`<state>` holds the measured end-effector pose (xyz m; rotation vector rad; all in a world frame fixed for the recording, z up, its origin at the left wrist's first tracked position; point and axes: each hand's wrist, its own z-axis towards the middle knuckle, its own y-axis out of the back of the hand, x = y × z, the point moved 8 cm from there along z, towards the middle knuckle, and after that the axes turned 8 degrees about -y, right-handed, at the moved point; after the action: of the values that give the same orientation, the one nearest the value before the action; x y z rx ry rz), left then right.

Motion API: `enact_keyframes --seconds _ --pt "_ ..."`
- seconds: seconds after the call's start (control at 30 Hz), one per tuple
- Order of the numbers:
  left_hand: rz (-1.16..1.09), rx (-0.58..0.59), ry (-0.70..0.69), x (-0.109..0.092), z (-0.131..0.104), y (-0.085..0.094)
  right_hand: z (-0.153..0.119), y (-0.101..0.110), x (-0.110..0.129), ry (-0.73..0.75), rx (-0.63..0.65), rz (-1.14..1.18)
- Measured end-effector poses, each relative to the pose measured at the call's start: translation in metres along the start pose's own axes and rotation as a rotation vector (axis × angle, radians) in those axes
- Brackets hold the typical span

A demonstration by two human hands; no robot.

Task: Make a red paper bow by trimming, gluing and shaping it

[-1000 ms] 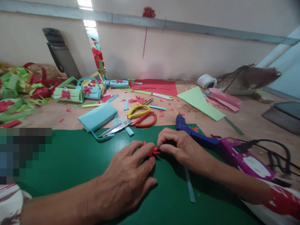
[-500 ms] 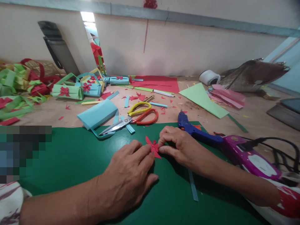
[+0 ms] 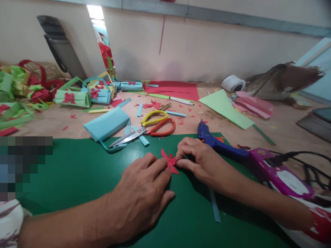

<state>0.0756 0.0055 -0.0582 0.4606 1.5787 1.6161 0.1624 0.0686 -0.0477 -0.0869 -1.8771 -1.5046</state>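
A small red paper bow (image 3: pixel 172 166) with pointed ends lies on the green mat (image 3: pixel 77 172) between my two hands. My left hand (image 3: pixel 146 182) rests palm down, its index and middle fingertips pressing the bow's left side and its thumb held apart. From the right, my right hand (image 3: pixel 195 155) pinches the bow's right edge between thumb and bent fingers. Just beyond lie scissors (image 3: pixel 139 132) with yellow and red handles, their blades apart over a folded blue paper piece's strip. That blue paper piece (image 3: pixel 107 123) sits left of them. A narrow blue strip (image 3: pixel 214 206) emerges below my right wrist.
A blue glue gun (image 3: pixel 219 144) lies beyond my right hand, near a magenta power strip (image 3: pixel 281 174) with black cords. Small paper bags with red bows (image 3: pixel 72 98) stand at the back left. Green paper (image 3: pixel 227 108), red paper (image 3: pixel 178 90), a pen (image 3: pixel 181 101) and scraps lie behind.
The camera view has shifted slightly. Both hands stay at the red bow, with only a slight movement of the right fingers.
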Motion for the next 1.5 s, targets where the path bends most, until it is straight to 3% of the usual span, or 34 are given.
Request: enact_keyframes --seconds 1.07,1.5 --pt "-0.002 -0.031 0.010 0.0000 0.0002 0.0022 -0.0037 0.0022 -0.0065 -0.012 0.018 0.115" --pt "-0.018 -0.021 0.015 0.0013 -0.0005 0.0020 0.0007 -0.0037 0.0026 -0.036 0.009 -0.038"
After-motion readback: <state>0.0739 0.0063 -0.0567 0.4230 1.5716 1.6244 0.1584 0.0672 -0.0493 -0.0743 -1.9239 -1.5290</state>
